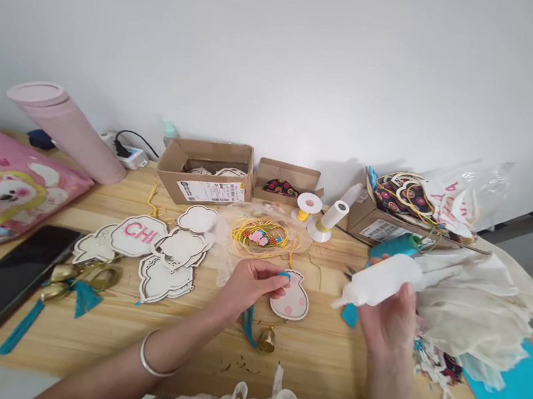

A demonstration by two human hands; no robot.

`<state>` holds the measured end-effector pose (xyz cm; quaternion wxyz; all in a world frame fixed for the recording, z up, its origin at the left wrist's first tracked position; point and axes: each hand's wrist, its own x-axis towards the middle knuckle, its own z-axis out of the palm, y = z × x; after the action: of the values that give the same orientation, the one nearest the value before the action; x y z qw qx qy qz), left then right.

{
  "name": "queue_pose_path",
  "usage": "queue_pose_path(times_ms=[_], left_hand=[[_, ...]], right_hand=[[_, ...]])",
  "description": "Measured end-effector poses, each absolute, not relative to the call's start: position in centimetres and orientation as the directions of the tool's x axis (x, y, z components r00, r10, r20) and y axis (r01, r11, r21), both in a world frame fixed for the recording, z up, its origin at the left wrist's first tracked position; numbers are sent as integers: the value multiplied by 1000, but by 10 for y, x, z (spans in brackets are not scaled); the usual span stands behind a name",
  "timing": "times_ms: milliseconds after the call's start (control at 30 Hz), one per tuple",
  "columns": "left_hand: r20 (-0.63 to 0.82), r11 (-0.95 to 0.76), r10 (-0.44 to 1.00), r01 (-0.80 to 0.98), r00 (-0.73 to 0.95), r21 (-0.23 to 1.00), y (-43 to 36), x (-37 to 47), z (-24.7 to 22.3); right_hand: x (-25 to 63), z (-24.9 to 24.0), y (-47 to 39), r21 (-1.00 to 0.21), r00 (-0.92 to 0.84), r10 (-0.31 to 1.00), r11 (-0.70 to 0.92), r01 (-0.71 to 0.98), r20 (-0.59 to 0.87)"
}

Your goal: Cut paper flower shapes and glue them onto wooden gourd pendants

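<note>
My left hand [253, 286] is closed in a pinch on a small blue piece [285, 275], right over the top of a gourd-shaped tag [292, 299] with pink spots. A white squeeze bottle [382, 280] lies tilted in my right hand [391, 320], its narrow tip pointing left and down. Below my left hand a blue ribbon [249, 328] hangs down toward a small brass bell [267, 340]. My left fingers hide most of the blue piece, so I cannot tell its full shape.
Cloud-shaped wooden tags [165, 281], brass bells with blue tassels [88, 301] and a phone [0, 285] lie left. Behind are cardboard boxes [202, 189], thread spools [328, 223] and yellow cords [258, 235]. Whitish fabric [471, 313] and a blue sheet [514, 387] lie right.
</note>
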<state>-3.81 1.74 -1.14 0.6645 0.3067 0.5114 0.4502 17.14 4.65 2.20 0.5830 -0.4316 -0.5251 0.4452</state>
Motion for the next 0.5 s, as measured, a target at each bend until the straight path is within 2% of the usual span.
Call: queue_pose_path(times_ms=[100,200,267,333,433,500], left_hand=[[-402,407,912,-304,80,861,18,-40,-7],[-403,410,910,-331,92,850,18,-36,-9],[-393,407,912,-353,113,843,18,-30,-10],[-396,412,910,-374,122,831,17,-24,-11],[-440,446,891,-386,108,808,15,-18,-7],[-463,460,882,-387,90,799,14,-18,-5]], right_hand=[[154,12,47,-927,-9,1000,-20,-376,-17],[145,13,46,-899,-105,990,-130,-418,-95],[140,18,46,-927,-122,992,-87,-365,-44],[138,22,48,-956,-92,994,28,-291,58],[137,22,48,-961,25,978,209,-183,207],[139,18,43,-954,94,961,271,-129,260]])
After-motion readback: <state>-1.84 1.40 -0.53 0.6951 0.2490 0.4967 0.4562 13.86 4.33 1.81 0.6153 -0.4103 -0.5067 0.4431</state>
